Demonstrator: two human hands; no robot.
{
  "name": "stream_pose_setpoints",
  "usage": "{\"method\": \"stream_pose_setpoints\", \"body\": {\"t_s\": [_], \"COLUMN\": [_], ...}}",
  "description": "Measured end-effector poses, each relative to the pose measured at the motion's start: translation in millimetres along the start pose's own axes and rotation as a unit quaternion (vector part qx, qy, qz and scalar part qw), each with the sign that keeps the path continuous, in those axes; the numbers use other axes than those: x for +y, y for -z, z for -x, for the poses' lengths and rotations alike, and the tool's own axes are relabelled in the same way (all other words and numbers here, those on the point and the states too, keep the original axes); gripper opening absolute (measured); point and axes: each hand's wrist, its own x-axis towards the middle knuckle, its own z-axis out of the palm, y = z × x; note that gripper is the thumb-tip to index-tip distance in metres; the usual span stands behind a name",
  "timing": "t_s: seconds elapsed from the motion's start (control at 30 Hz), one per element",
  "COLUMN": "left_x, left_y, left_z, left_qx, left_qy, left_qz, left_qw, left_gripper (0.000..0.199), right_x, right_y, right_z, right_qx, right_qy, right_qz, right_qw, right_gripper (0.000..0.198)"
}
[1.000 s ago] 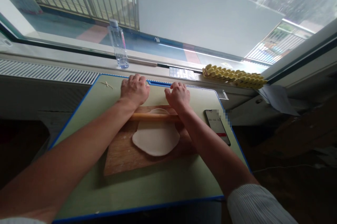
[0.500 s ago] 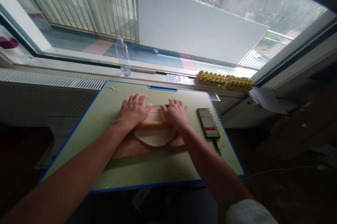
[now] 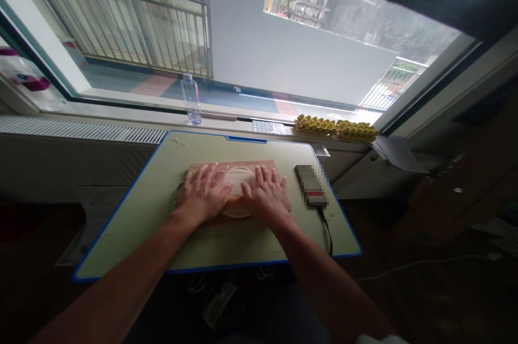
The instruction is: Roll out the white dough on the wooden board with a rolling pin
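A round, pale sheet of dough (image 3: 239, 177) lies on a wooden board (image 3: 232, 163). Across its nearer part runs a wooden rolling pin (image 3: 238, 201), visible only between my hands. My left hand (image 3: 204, 187) rests flat over the pin's left end, fingers stretched out and pointing away from me. Over the right end lies my right hand (image 3: 265, 187), its fingers also straight and a little spread. Both palms hide the pin's ends and the dough's sides.
The board sits on a pale green table (image 3: 141, 209) with a blue rim. A phone (image 3: 311, 185) with a cable (image 3: 327, 228) lies right of the board. On the windowsill stand a plastic bottle (image 3: 191, 100) and yellow egg trays (image 3: 335, 128). Small scraps (image 3: 177, 142) lie at the table's far left.
The rolling pin and both hands have come back toward me over the dough. My fingers now lie flatter and straighter. The camera view has shifted slightly.
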Motion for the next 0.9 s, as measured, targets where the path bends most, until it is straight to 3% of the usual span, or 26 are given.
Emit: {"method": "stream_pose_setpoints", "body": {"t_s": [0.2, 0.33, 0.53, 0.9], "left_x": [7.1, 8.2, 3.8, -5.5], "left_y": [3.9, 5.1, -1.9, 2.8], "left_z": [42.7, 53.2, 31.1, -23.1], "left_qx": [0.033, 0.038, 0.048, -0.046], "left_qy": [-0.007, -0.003, 0.007, 0.014], "left_qz": [-0.009, -0.003, 0.012, 0.023], "left_qw": [0.999, 0.999, 0.999, 0.999], "left_gripper": [0.065, 0.064, 0.063, 0.072], "right_x": [2.2, 2.7, 1.8, 2.6], "right_y": [-6.3, -6.7, -2.7, 5.0], "right_z": [40.6, 49.5, 29.3, -23.2], "right_qx": [0.039, 0.043, 0.028, -0.024], "right_qy": [0.019, 0.024, 0.024, 0.025], "right_qz": [0.011, 0.009, 0.019, -0.019], "right_qw": [0.999, 0.999, 0.999, 0.999], "right_gripper": [0.073, 0.072, 0.069, 0.079]}}
